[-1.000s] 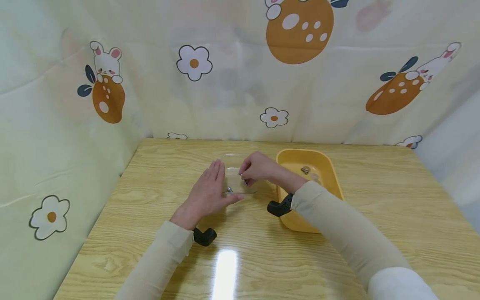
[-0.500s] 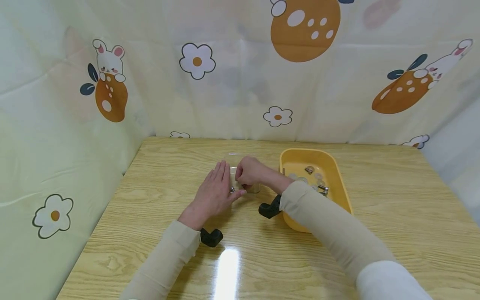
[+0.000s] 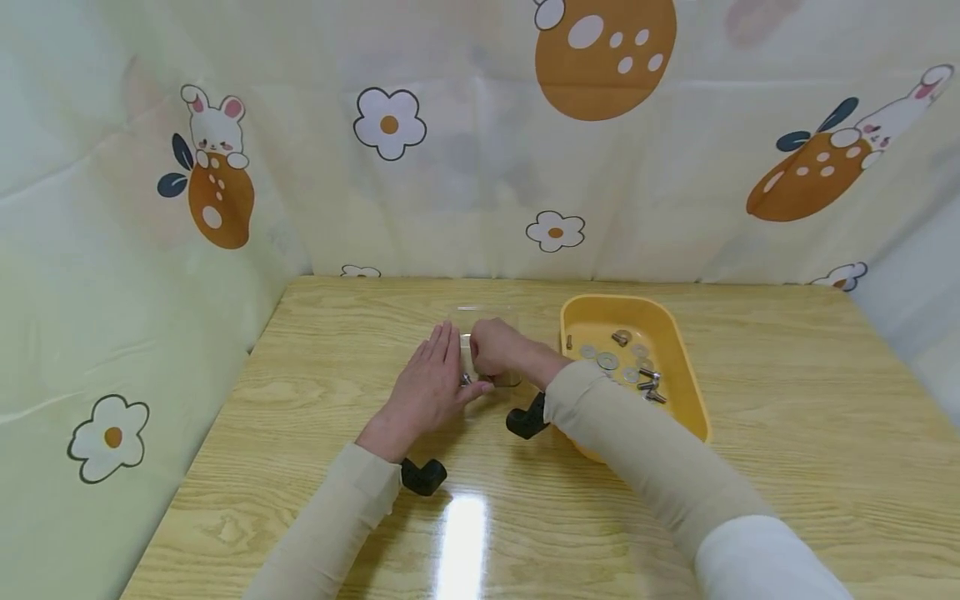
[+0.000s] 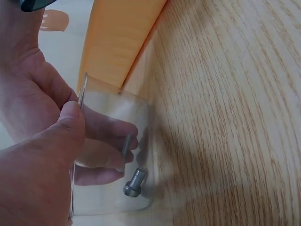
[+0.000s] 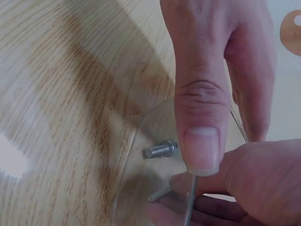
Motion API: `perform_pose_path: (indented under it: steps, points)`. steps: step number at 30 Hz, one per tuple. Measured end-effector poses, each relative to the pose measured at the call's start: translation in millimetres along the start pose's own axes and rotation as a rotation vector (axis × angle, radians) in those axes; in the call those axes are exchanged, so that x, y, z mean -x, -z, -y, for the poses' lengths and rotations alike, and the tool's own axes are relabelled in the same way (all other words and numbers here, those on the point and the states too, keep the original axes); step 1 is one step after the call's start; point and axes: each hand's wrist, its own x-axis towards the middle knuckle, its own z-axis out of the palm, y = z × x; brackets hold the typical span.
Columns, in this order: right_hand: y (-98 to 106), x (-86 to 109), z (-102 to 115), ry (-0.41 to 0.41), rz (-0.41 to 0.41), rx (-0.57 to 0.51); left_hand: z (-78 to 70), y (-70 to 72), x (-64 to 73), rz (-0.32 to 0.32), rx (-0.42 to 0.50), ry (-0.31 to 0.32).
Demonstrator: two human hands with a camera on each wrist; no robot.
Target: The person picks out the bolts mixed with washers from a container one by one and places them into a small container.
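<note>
In the left wrist view a clear plastic box (image 4: 110, 106) stands on the wooden table. My left hand (image 3: 422, 379) rests against its left side, fingers straight and together, with the thumb (image 5: 202, 141) stretched along the near wall. Reaching inside the box, my right hand (image 3: 495, 347) pinches a thin screw (image 4: 127, 145) between thumb and fingers; both wrist views show its threaded shank (image 5: 160, 194). A thicker socket-head bolt (image 4: 133, 184) lies loose on the box floor beside those fingers. From the head, the right hand covers the pinched screw.
An orange tray (image 3: 678, 358) stands right of the box, partly under the right forearm. Several washers (image 3: 607, 361) and bolts (image 3: 651, 385) lie in it. A patterned curtain (image 3: 465, 192) hangs behind the table (image 3: 795, 417).
The right hand has gone down and in toward the box, hiding the screw from the head view. Its forearm has shifted left, uncovering more washers and bolts. The left hand stays at the box.
</note>
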Motion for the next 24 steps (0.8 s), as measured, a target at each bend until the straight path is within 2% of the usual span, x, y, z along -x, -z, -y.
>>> perform_pose_path:
  steps: [15,21,24]
  points:
    - [-8.0,-1.9,5.2,-0.103,0.001,0.071,-2.0,-1.0,2.4,-0.027,-0.001,-0.009]
    - [-8.4,-0.2,4.1,-0.108,-0.002,0.054,-2.5,-1.7,2.7,-0.036,0.003,-0.009]
    - [-5.8,3.9,4.0,-0.075,-0.019,0.025,-2.3,-1.7,3.0,-0.035,0.007,-0.008]
